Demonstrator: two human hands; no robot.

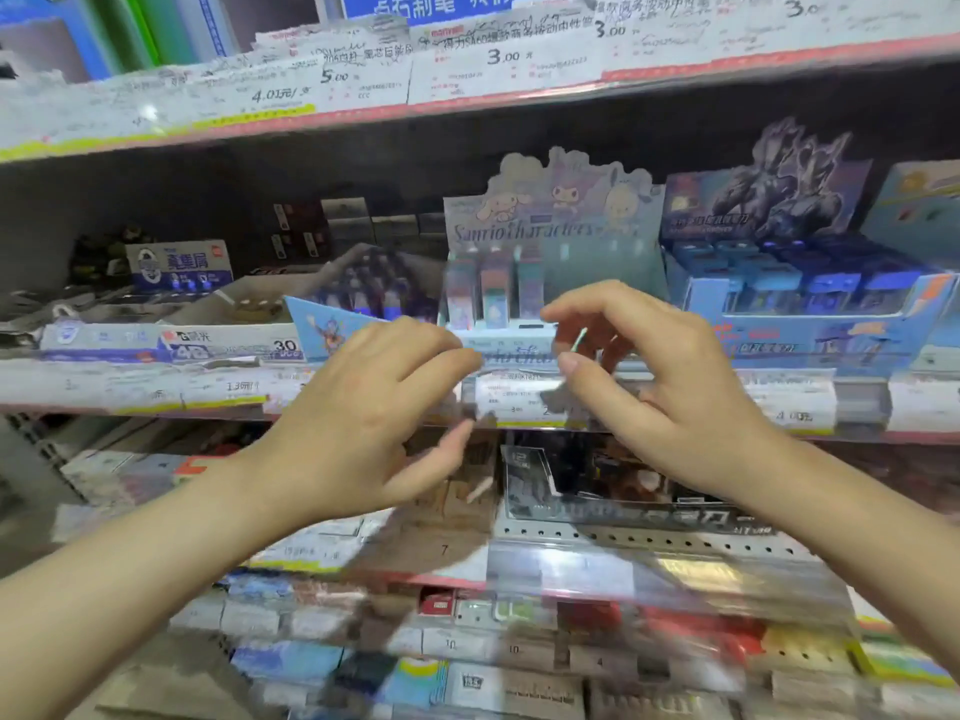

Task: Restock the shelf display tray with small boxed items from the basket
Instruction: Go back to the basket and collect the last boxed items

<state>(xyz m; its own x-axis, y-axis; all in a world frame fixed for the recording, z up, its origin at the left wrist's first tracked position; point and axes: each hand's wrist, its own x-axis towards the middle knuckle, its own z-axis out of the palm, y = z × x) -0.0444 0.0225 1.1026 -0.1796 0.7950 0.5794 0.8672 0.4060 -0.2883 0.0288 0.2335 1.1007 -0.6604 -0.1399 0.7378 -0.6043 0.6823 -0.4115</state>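
The pale-blue Sanrio display tray (511,337) stands on the middle shelf. Three small boxed items (493,288) stand upright in its left part, and its right part looks bare behind my hand. My left hand (363,407) hovers at the tray's front left corner, fingers loosely bent, thumb stretched out below, holding nothing. My right hand (649,376) is at the tray's front, its fingers curved around bare space. A thin pale-green streak shows between them, too blurred to name. The basket is out of view.
A blue display box of small boxes (810,304) stands right of the tray, and a purple-boxed display (374,283) stands left of it. Price-tag strips (519,402) line the shelf edge. More stock (623,496) fills the shelves below.
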